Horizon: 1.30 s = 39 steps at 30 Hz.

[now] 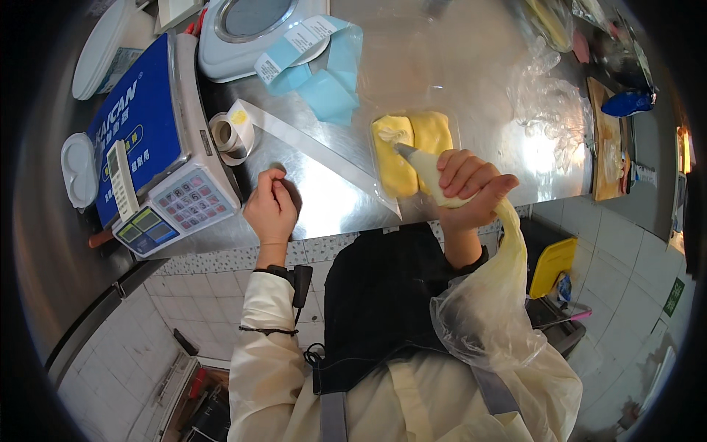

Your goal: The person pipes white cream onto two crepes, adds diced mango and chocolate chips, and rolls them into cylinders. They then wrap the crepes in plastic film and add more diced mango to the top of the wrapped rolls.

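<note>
My right hand (471, 188) is wrapped round a clear piping bag (513, 254) filled with pale cream. The bag's metal tip (403, 149) points down at the left of two yellow folded pieces (431, 132), where a small swirl of cream (395, 134) lies on top. Both pieces sit side by side in a clear plastic box (457, 131), its see-through lid folded back toward the far side. Over the table's near edge rests my left hand (271, 210), its fingers curled in and nothing showing in them. The bag's slack end hangs down past my right forearm.
A scale (193, 197) with a blue top stands at the left, with a white remote (122, 179) on it. Beside it a label roll (224, 135) trails a white strip toward the box. Light blue label strips (328, 92) lie farther back. Crumpled clear plastic (549, 103) lies at the right.
</note>
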Available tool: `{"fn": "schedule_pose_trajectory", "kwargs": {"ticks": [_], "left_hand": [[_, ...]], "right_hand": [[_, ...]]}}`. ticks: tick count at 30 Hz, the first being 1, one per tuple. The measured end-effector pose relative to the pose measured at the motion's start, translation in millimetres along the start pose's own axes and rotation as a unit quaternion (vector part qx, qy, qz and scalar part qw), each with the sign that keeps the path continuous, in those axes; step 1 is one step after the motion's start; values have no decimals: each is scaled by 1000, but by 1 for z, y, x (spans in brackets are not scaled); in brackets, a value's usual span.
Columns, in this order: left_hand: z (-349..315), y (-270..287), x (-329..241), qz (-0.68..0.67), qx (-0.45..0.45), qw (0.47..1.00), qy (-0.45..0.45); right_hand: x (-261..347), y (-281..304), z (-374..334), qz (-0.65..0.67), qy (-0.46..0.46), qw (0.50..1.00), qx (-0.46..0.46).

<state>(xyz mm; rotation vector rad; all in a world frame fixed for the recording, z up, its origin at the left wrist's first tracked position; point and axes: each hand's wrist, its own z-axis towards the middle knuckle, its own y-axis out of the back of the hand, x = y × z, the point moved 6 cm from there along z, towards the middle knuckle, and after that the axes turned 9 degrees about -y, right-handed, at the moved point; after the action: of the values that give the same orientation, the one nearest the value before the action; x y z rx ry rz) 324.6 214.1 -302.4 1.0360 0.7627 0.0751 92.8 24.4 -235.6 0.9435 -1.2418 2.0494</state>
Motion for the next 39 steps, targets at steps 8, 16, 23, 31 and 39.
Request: {"fn": "schedule_pose_trajectory", "kwargs": {"ticks": [8, 16, 23, 31, 39], "left_hand": [[0, 1, -3, 1, -14, 1000, -19], [0, -1, -1, -2, -16, 1000, -12], [-1, -1, -1, 14, -11, 1000, -10], [0, 0, 0, 12, -11, 1000, -9], [-1, -2, -1, 3, -25, 1000, -18]], "right_hand": [[5, 12, -3, 12, -4, 1000, -21], [7, 6, -12, 13, -38, 999, 2], [18, 19, -9, 13, -22, 999, -37], [14, 8, -29, 33, -90, 995, 5], [22, 28, -28, 53, -80, 995, -25]]}}
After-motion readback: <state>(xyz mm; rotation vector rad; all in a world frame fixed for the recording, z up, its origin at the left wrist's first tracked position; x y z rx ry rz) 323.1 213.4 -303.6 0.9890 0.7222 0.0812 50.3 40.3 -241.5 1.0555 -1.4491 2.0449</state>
